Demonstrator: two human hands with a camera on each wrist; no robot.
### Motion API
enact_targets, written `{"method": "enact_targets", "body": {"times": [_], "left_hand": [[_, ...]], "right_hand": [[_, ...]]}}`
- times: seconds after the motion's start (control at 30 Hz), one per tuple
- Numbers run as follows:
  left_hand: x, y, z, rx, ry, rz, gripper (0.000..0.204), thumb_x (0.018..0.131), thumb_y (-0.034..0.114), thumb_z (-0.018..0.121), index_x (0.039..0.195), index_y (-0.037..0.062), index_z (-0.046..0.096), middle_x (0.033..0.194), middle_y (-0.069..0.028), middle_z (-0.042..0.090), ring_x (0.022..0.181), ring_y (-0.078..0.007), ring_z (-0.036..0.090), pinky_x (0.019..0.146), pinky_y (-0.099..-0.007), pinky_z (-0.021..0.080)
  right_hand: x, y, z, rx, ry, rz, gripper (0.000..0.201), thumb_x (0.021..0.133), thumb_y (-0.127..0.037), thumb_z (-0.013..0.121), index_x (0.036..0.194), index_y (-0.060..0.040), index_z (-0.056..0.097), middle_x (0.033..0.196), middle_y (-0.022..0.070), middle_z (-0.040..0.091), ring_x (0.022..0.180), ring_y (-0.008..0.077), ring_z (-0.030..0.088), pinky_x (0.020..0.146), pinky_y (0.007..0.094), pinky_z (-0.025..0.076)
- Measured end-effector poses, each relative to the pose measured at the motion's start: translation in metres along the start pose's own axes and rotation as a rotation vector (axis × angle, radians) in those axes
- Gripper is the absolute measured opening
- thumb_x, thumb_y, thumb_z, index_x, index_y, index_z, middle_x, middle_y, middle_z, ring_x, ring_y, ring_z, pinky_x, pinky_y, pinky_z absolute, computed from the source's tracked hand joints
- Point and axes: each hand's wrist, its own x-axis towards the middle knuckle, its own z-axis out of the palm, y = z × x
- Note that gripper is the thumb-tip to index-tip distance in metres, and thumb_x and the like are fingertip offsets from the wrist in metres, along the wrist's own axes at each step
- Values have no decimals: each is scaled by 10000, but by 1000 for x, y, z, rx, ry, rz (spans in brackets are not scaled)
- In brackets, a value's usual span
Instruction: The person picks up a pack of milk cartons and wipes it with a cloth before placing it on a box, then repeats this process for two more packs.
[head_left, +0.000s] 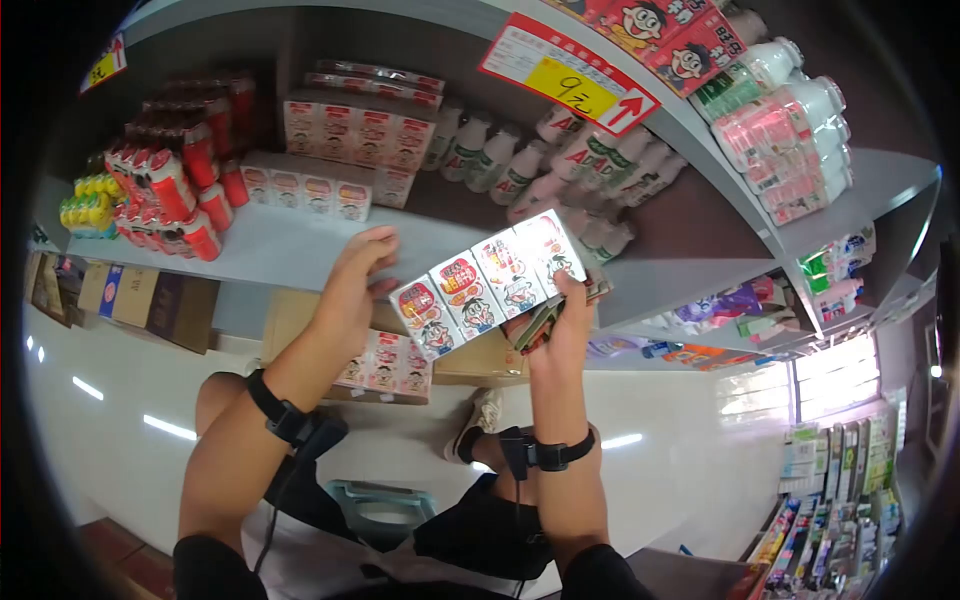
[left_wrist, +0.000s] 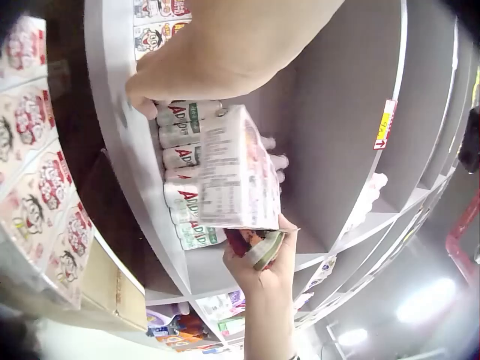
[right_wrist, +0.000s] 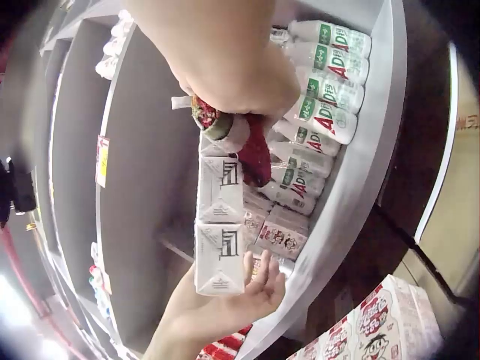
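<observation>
My right hand point(head_left: 562, 318) holds a strip of white milk cartons point(head_left: 490, 282) with red cartoon prints, thumb over its right end. A crumpled red and green cloth-like piece point(left_wrist: 259, 246) is in the same palm, pressed under the strip. My left hand point(head_left: 362, 268) is beside the strip's left end, fingers loosely bent and holding nothing. In the right wrist view the left hand's fingers point(right_wrist: 264, 279) spread near the carton end. The right hand point(right_wrist: 244, 82) covers the far end of the strip there.
On the shelf point(head_left: 430, 240) stand similar carton packs point(head_left: 305, 190), white bottles point(head_left: 490, 155) and red can packs point(head_left: 165, 195). A price tag point(head_left: 570, 75) hangs on the upper shelf edge. Below, more cartons point(head_left: 385, 365) sit in a cardboard box point(head_left: 480, 362). A stool point(head_left: 385, 500) is between the legs.
</observation>
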Motion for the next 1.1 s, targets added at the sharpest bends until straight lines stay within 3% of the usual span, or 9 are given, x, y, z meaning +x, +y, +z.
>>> {"method": "enact_targets", "body": {"times": [0.1, 0.17, 0.23, 0.4, 0.57, 0.87, 0.97, 1.03, 1.1], "left_hand": [[-8, 0, 5, 60, 83, -68, 359, 956, 347, 632, 1241, 134, 585, 1296, -28, 597, 1176, -142, 538, 1033, -378, 401], [-15, 4, 8, -182, -226, -392, 430, 1027, 447, 514, 1300, 116, 542, 1302, -72, 619, 1201, -200, 594, 1015, -446, 473], [-23, -2, 12, -245, -287, -406, 440, 1036, 449, 506, 1300, 99, 532, 1265, -90, 641, 1168, -225, 635, 990, -446, 516], [-30, -13, 15, -115, -139, -188, 434, 951, 212, 703, 1295, 40, 500, 1164, -88, 653, 1090, -160, 653, 901, -336, 559], [-13, -5, 20, -122, -111, -107, 427, 937, 194, 718, 1260, 49, 479, 1136, -109, 651, 1022, -177, 676, 862, -342, 583], [3, -8, 24, -157, -134, 23, 433, 933, 173, 722, 1270, 57, 475, 1134, -113, 657, 1028, -186, 676, 881, -350, 578], [5, -4, 25, -151, -85, 107, 422, 973, 330, 665, 1268, 69, 512, 1149, -109, 660, 1026, -208, 682, 883, -371, 578], [3, 19, 28, -350, -44, -269, 356, 991, 235, 637, 1279, 61, 522, 1147, -102, 662, 1100, -201, 654, 939, -409, 561], [16, 5, -2, -714, -467, -283, 394, 1018, 323, 564, 1306, 55, 554, 1149, -120, 672, 1132, -249, 645, 989, -446, 527]], "right_hand": [[2, 2, -14, 133, 0, 79, 488, 885, -166, 634, 1346, -86, 495, 1296, 133, 585, 1158, 309, 607, 992, 497, 507], [-1, 1, -15, 116, -16, 66, 494, 893, -211, 636, 1348, -77, 500, 1303, 123, 588, 1185, 301, 590, 996, 507, 499], [-4, 1, -17, 21, -13, 18, 488, 926, -249, 643, 1351, -54, 503, 1324, 123, 583, 1200, 300, 581, 1013, 479, 486], [-11, 3, -2, 69, -6, 27, 525, 1005, -396, 564, 1379, -34, 498, 1371, 124, 569, 1232, 292, 565, 1048, 461, 445], [-12, 4, 11, 249, -87, 59, 551, 1044, -473, 454, 1396, -52, 509, 1384, 105, 574, 1238, 283, 564, 1047, 465, 436], [-4, 4, 23, 335, -103, 54, 496, 1025, -448, 483, 1379, -103, 522, 1350, 73, 589, 1223, 265, 571, 1024, 469, 450], [-5, 8, 23, 364, -128, 84, 488, 1031, -428, 488, 1381, -90, 525, 1351, 71, 595, 1225, 259, 573, 1046, 464, 444], [-13, 22, 32, 445, -139, 129, 480, 1035, -401, 496, 1386, -74, 523, 1354, 70, 600, 1227, 257, 575, 1065, 458, 440], [-33, 25, 44, 159, -324, 128, 430, 994, -262, 624, 1370, -75, 536, 1340, 78, 606, 1223, 226, 580, 1074, 440, 452]]}}
